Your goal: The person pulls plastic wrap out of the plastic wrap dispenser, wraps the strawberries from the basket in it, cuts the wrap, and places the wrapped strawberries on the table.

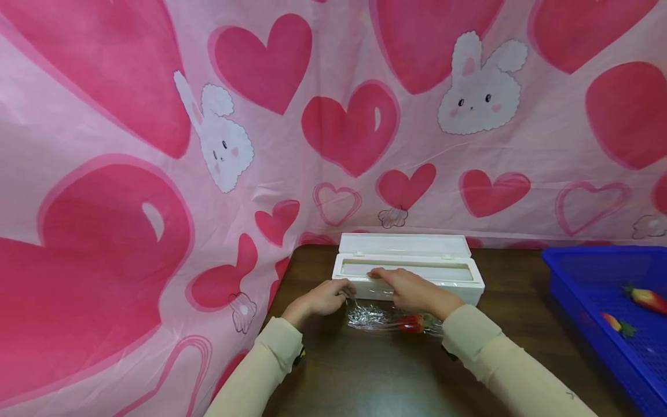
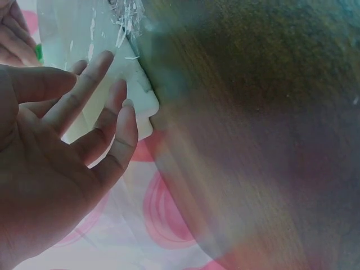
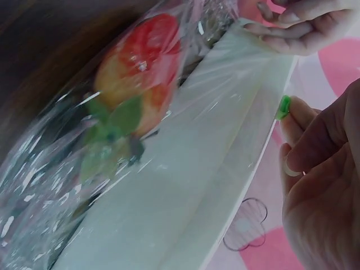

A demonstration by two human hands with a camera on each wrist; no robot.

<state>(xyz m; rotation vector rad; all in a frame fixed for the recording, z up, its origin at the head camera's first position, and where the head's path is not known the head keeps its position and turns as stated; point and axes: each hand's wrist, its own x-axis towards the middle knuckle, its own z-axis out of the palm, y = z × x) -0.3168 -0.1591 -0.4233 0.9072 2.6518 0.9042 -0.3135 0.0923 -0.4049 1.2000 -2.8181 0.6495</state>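
Observation:
A white cling film box [image 1: 409, 289] with its lid raised stands on the table. Clear cling film [image 1: 367, 317] runs from it over the table in front, with a red strawberry [image 3: 140, 70] under the film. My left hand [image 1: 324, 298] is at the box's left front corner; in the left wrist view its fingers are spread and loosely bent, with film beyond them. My right hand [image 1: 411, 288] reaches over the box. In the right wrist view its fingertip touches a small green piece [image 3: 283, 107] at the box's edge, probably a cutter slide.
A blue plastic basket [image 1: 578, 307] stands at the right of the table, holding strawberries [image 1: 648, 300]. A pink cloth [image 1: 359, 202] with hearts and rabbits hangs behind and to the left. The brown table [image 1: 380, 370] extends toward me.

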